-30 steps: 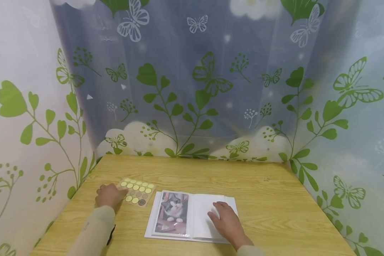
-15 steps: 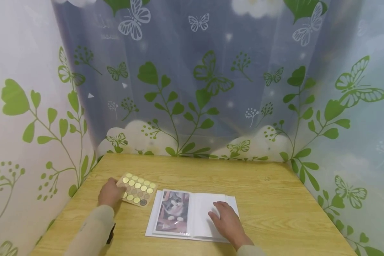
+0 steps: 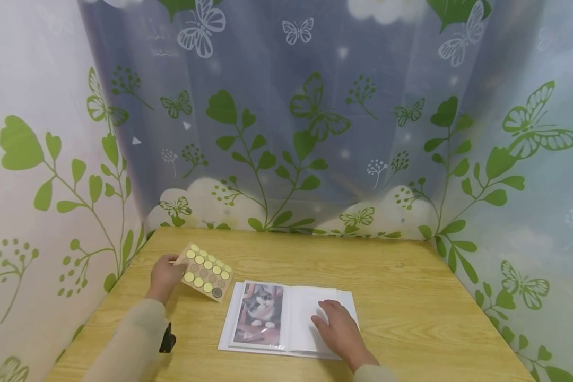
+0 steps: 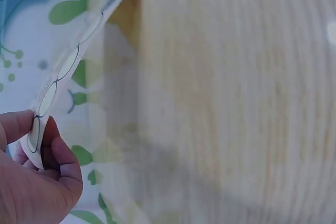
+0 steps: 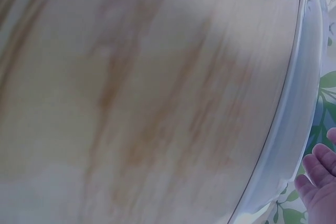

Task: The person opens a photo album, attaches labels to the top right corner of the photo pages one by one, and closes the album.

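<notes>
My left hand (image 3: 167, 276) pinches a sheet of round yellow stickers (image 3: 205, 271) by its left edge, thumb on top and fingers beneath. The sheet tilts up off the table. In the left wrist view the sticker sheet (image 4: 58, 82) shows almost edge-on between thumb and fingers. Several spots on it are bare backing, and one circle at the lower right is dark. My right hand (image 3: 339, 331) rests on the right page of an open white photo album (image 3: 310, 313), fingers extended. A cat photo (image 3: 260, 315) fills the sleeve on the left page.
The wood-grain table (image 3: 410, 297) extends around the album. Behind it and on both sides hangs a curtain (image 3: 286, 159) printed with green leaves and butterflies. A small black item (image 3: 168, 339) shows beside the left sleeve (image 3: 129, 339).
My left hand has picked the sticker sheet up from the table and tilted it toward me. My right hand stays on the album page.
</notes>
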Demonstrator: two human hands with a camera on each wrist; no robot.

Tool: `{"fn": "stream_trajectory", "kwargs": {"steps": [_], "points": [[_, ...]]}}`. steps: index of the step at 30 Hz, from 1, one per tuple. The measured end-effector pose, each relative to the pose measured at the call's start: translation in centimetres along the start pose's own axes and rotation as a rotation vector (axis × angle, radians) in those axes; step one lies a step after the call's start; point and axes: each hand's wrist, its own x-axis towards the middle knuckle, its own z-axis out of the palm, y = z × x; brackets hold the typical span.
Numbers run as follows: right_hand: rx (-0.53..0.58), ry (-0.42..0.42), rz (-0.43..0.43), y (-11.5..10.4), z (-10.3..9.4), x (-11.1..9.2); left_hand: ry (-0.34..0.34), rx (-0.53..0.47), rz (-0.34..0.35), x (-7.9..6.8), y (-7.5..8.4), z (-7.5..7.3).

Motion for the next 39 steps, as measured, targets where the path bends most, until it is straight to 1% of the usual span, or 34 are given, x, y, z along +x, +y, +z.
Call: {"fn": "stream_trajectory", "kwargs": {"steps": [3,6,11,18,21,26,28,33,37,39], "points": [[-0.003,0.004,-0.005,0.0,0.1,0.0,0.002,-0.032,0.002,-0.1,0.6,-0.1],[-0.004,0.001,-0.005,-0.1,0.1,0.0,-0.002,-0.097,0.002,-0.4,1.4,0.0],[-0.007,-0.011,-0.002,-0.2,0.0,0.2,-0.017,-0.217,-0.004,-1.1,2.6,1.1],[0.005,-0.012,-0.028,-0.3,0.1,0.4,-0.048,-0.306,-0.019,-1.9,3.9,3.6],[0.013,-0.007,-0.045,-0.4,0.1,0.5,-0.05,-0.337,-0.018,-2.3,4.4,4.8],[0.035,0.0,-0.043,-0.7,-0.1,0.7,-0.056,-0.403,-0.023,-3.1,5.3,7.0],[0.052,0.001,-0.029,-0.9,-0.2,0.9,-0.07,-0.425,-0.024,-3.6,5.8,7.9],[0.106,0.005,0.011,-1.4,-0.5,1.7,-0.104,-0.456,-0.001,-5.2,7.2,9.8],[0.14,0.011,0.045,-1.7,-0.6,2.3,-0.13,-0.514,0.013,-6.3,8.1,11.3],[0.159,0.008,0.082,-1.8,-0.6,2.5,-0.145,-0.547,0.019,-6.7,8.4,11.9]]}}
